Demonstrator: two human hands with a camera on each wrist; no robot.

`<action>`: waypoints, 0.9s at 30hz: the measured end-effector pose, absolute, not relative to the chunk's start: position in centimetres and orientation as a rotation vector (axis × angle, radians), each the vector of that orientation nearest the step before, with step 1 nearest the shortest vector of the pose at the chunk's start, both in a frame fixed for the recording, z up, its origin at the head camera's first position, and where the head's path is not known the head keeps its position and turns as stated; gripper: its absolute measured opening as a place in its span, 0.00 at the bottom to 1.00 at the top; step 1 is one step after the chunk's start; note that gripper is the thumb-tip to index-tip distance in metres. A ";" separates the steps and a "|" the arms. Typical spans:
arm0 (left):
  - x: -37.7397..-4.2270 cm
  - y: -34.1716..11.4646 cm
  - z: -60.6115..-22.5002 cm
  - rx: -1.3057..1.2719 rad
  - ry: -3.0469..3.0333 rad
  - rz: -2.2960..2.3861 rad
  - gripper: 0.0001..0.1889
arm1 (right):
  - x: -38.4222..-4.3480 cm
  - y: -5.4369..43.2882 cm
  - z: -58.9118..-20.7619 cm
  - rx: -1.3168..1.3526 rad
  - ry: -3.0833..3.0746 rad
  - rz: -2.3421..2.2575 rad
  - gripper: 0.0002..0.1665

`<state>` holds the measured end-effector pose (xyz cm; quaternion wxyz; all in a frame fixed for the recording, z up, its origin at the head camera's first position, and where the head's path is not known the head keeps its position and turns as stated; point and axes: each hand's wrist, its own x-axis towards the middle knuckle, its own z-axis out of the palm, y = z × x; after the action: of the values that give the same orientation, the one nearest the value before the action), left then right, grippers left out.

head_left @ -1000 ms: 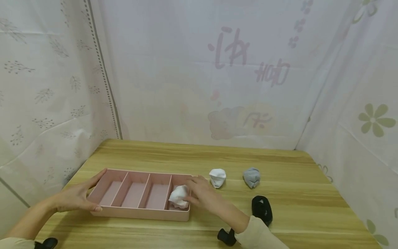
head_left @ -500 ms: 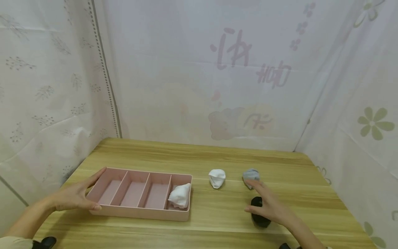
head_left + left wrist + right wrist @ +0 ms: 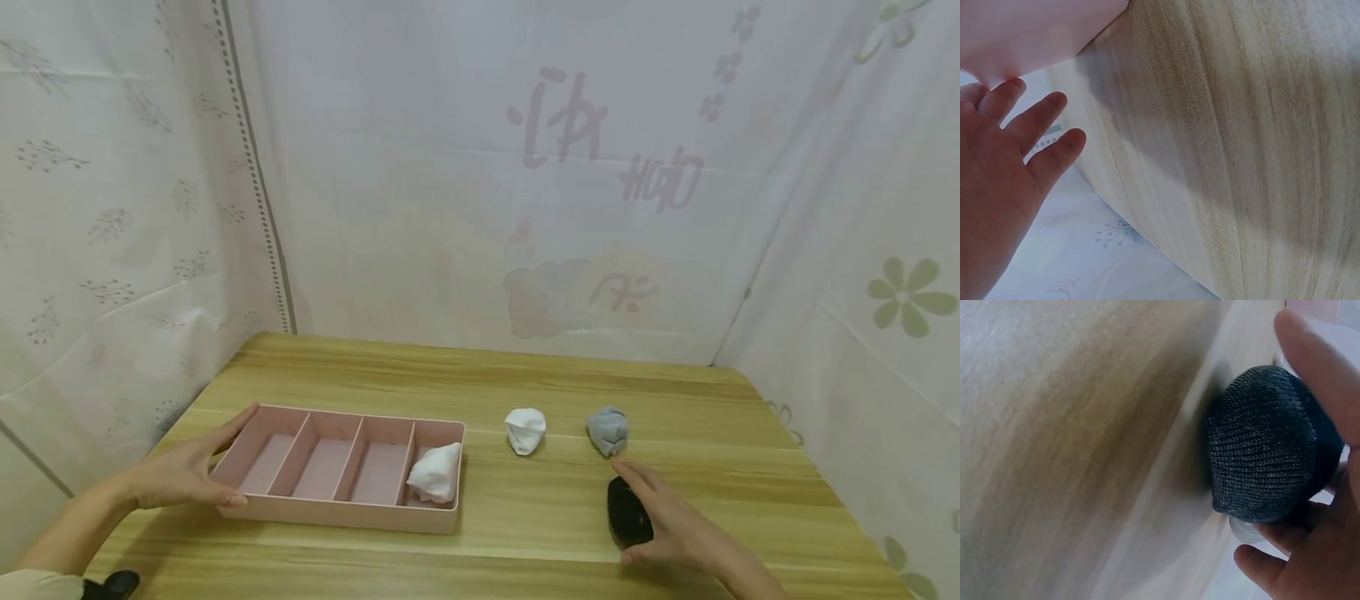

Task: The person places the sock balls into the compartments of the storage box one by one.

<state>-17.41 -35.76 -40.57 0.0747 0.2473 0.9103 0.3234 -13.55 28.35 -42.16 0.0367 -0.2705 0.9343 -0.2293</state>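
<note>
My left hand (image 3: pixel 176 479) holds the left end of a pink divided storage box (image 3: pixel 337 512), thumb along the front wall and index finger at the back corner. In the left wrist view several other fingers (image 3: pixel 1057 156) stick out straight below the box. A balled white sock (image 3: pixel 433 473) lies in the rightmost compartment. At the right, my right hand (image 3: pixel 678 525) grips a balled black sock (image 3: pixel 627 512), thumb at its near end and fingers at its far end. The right wrist view shows the sock's ribbed knit (image 3: pixel 1263 447) close over the wood.
Behind the right hand lies a grey balled sock (image 3: pixel 607 430). A second white balled sock (image 3: pixel 525 430) sits between it and the box. Patterned cloth (image 3: pixel 480 167) hangs around the wooden table (image 3: pixel 480 558) at the back and sides.
My right hand has left the white sock in the box, moved right, and come down around the black sock. The left hand has stayed at the box.
</note>
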 end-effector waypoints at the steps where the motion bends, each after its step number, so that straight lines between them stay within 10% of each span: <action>1: -17.4 -35.7 -40.6 0.737 2.734 0.967 0.57 | -13.6 28.3 -42.2 -0.808 2.863 -0.707 0.69; 27: -17.2 -35.4 -40.4 0.725 2.748 0.979 0.59 | -15.1 23.6 -41.2 -0.672 3.195 -0.834 0.54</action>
<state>-17.21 -35.43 -40.42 0.0678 0.2406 0.9121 0.3250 -15.07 23.56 -41.17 -0.1136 -0.1982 0.9420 -0.2459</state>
